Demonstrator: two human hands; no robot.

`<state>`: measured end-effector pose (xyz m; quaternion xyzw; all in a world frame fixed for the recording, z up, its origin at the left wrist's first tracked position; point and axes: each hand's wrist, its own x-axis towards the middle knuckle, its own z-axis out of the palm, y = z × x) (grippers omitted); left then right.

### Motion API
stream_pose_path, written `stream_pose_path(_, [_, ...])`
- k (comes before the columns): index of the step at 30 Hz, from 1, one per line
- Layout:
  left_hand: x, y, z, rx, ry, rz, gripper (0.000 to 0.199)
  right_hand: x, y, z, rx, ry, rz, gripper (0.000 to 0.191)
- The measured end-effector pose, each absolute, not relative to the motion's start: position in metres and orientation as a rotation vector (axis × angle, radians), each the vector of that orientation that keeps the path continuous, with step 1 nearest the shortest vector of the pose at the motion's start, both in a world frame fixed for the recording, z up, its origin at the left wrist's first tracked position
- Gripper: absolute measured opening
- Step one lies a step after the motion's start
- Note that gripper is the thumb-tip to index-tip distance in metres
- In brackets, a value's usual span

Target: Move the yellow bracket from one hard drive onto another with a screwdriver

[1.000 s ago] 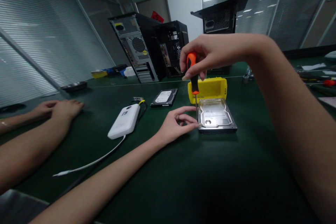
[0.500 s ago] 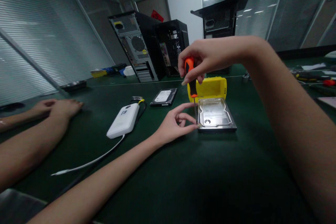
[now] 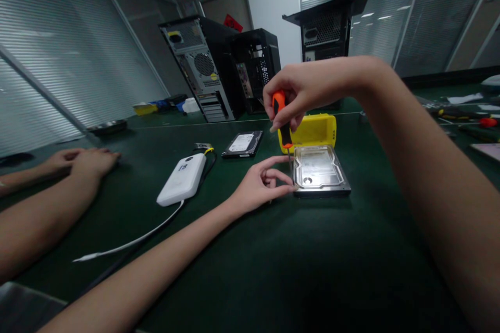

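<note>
A silver hard drive (image 3: 318,166) lies flat on the dark green table, label side down or hidden. My left hand (image 3: 263,182) holds its left edge, thumb at the near left corner and a finger farther back along that side. My right hand (image 3: 287,96) is wrapped around the orange and black handle of a screwdriver (image 3: 286,138). The screwdriver stands nearly upright, its thin shaft reaching down to the drive's near left corner by my left thumb. Whether the tip sits in a screw is too small to tell. Just behind the drive is a yellow case (image 3: 314,130).
A second hard drive (image 3: 242,144) and a white power bank (image 3: 182,179) with a cable lie to the left. Another person's hands (image 3: 88,161) rest at far left. Computer cases (image 3: 203,67) stand at the back; tools (image 3: 461,114) lie at right.
My right hand and the screwdriver handle have come down slightly, and the handle leans a little more to the left. My left hand keeps its place on the drive.
</note>
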<state>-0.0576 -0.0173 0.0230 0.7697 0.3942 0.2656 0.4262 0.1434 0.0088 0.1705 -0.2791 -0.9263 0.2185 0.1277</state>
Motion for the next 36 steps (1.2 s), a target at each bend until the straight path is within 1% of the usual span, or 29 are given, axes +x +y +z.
stream_pose_path(9, [-0.0545,-0.0166,0.0218,1.826,0.985,0.591,0.074,0.1402,0.0086,0.1691,-0.843,-2.713,0.629,0.032])
stream_pose_path(29, [-0.0529,-0.0159,0.0208,1.787,0.935,0.594,0.068,0.1375,0.0079,0.1682,-0.818,-2.758,0.598,0.031])
stream_pose_path(36, [-0.0523,-0.0169,0.0221,1.809,0.939,0.590,0.070,0.1343,0.0054,0.1671,-0.954,-2.690,0.611,0.028])
